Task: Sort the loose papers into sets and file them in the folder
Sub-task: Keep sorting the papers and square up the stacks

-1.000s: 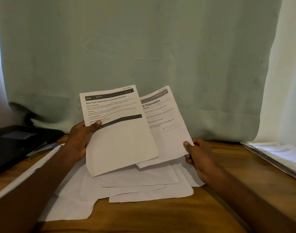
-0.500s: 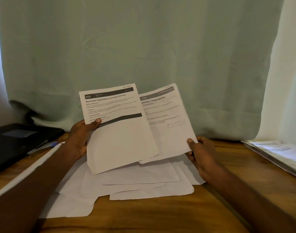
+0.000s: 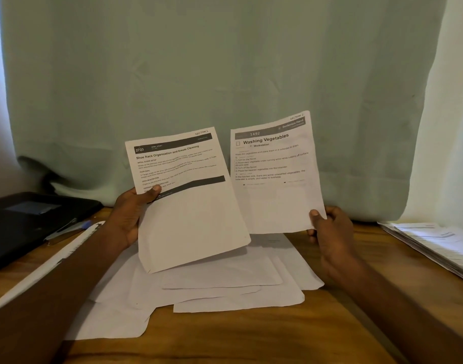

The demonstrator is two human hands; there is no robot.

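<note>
My left hand (image 3: 132, 214) pinches a printed sheet headed "Shoe Rack Organization and Insole Cleaning" (image 3: 191, 219) by its left edge, thumb on the front. My right hand (image 3: 330, 229) pinches a second sheet headed "Washing Vegetables" (image 3: 275, 195) at its lower right corner. Both sheets are held upright above the table, side by side and barely apart. Under them lies a loose pile of several white papers (image 3: 225, 290), blank side up, on the wooden table (image 3: 251, 334). A black folder (image 3: 23, 222) lies at the far left.
A pen with a blue end (image 3: 67, 229) and a long white strip (image 3: 49, 264) lie beside the black folder. A stack of printed papers (image 3: 440, 245) sits at the right table edge. A green curtain (image 3: 225, 74) hangs right behind the table.
My right hand has drawn the "Washing Vegetables" sheet rightward out from behind the left sheet, so its whole front now shows. My left hand has kept its sheet nearly still.
</note>
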